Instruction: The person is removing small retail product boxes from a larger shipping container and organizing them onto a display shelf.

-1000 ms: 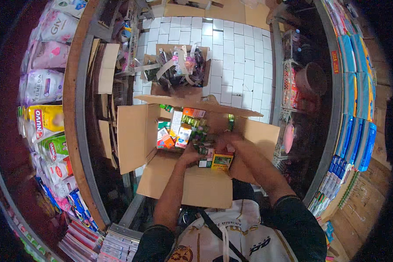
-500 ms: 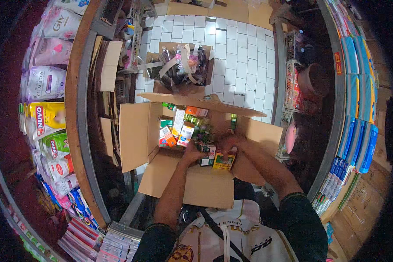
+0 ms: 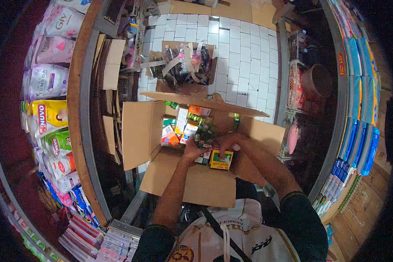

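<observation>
Both hands are down inside an open cardboard box [image 3: 137, 136] in front of me. My right hand [image 3: 228, 141] is closed at the far edge of a small yellow-and-green box [image 3: 221, 160], a finger lying over its top. Close by on the left, my left hand [image 3: 194, 150] has its fingers curled inward; what they hold is hidden. Beside them is a partly covered white-and-green pack [image 3: 201, 158]. Small green bottles [image 3: 206, 129] lie beyond my hands. Farther left are a white-and-orange carton [image 3: 188, 132], an orange-and-white carton [image 3: 170, 136] and a tall white carton [image 3: 181, 119].
Beyond the box, a second carton [image 3: 210, 72] of dark plastic-wrapped goods sits on white floor tiles [image 3: 238, 56]. Shelves flank me, with pouches [image 3: 48, 83] on the left and blue packs [image 3: 358, 139] on the right. Folded cardboard [image 3: 112, 65] leans at the left shelf.
The yellow-and-green box has shifted slightly left and more of its front shows. My right hand has moved left with it, nearer my left hand. The view has shifted a little.
</observation>
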{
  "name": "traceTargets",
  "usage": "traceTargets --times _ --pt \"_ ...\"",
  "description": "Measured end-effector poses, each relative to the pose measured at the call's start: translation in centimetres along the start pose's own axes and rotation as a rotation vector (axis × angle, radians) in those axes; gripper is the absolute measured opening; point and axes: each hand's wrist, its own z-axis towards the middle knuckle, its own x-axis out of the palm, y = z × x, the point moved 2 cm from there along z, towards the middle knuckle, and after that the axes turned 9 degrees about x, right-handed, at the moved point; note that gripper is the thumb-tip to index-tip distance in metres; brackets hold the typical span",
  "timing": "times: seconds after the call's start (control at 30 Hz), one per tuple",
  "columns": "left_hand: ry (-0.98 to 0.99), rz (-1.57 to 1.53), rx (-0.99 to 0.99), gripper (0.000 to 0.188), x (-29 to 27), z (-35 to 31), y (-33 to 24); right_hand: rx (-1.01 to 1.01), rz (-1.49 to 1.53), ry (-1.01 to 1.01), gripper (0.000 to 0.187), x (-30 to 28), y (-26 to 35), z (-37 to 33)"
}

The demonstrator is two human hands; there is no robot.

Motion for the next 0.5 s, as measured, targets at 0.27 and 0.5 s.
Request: traceTargets --times 0.27,0.5 --pt "-0.243 -0.298 0.174 0.059 -3.0 -0.9 -1.3 -0.901 0.829 -0.304 0.049 -1.4 -4.3 2.8" --pt "-0.505 -0.081 0.257 0.039 -5.1 -0.2 -3.5 -0.52 0.979 -0.325 0.033 -4.7 -0.1 3.8"
